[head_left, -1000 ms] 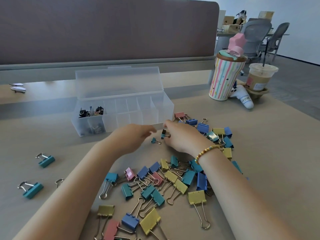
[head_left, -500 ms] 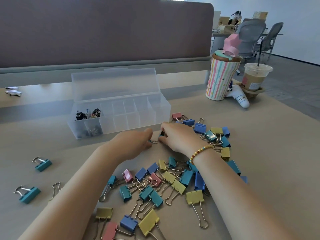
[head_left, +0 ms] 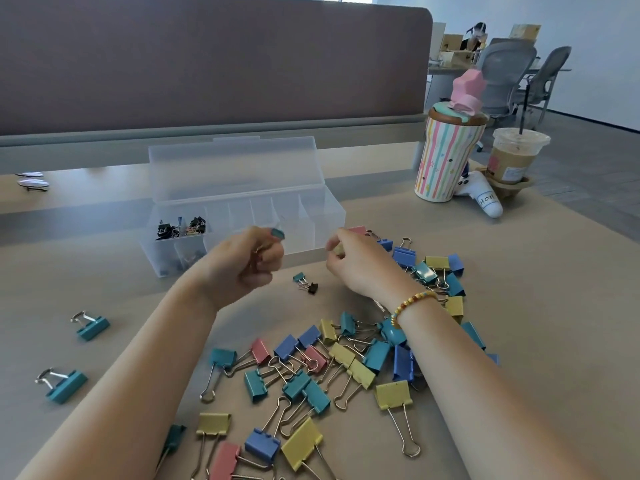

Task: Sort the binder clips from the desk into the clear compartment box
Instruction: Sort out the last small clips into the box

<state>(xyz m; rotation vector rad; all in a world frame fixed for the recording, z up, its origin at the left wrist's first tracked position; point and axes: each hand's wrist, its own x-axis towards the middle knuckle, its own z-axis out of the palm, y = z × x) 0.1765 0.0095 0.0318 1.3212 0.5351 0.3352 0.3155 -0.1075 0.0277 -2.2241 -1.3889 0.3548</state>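
on the tan desk [head_left: 519, 306], left hand [head_left: 242, 265] pinches a teal clip [head_left: 277, 233]; right hand [head_left: 360, 261] grips a yellow clip [head_left: 338, 250].

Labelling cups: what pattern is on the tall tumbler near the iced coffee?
Pastel vertical stripes on the tall tumbler, head view.

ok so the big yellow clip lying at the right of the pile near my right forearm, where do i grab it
Take the big yellow clip by its folded yellow body, pinching the two flat faces from above. The body lies flat and mostly clear of its neighbours, while its wire handles trail toward you and would probably swing if pinched. Your right hand looks nearest.
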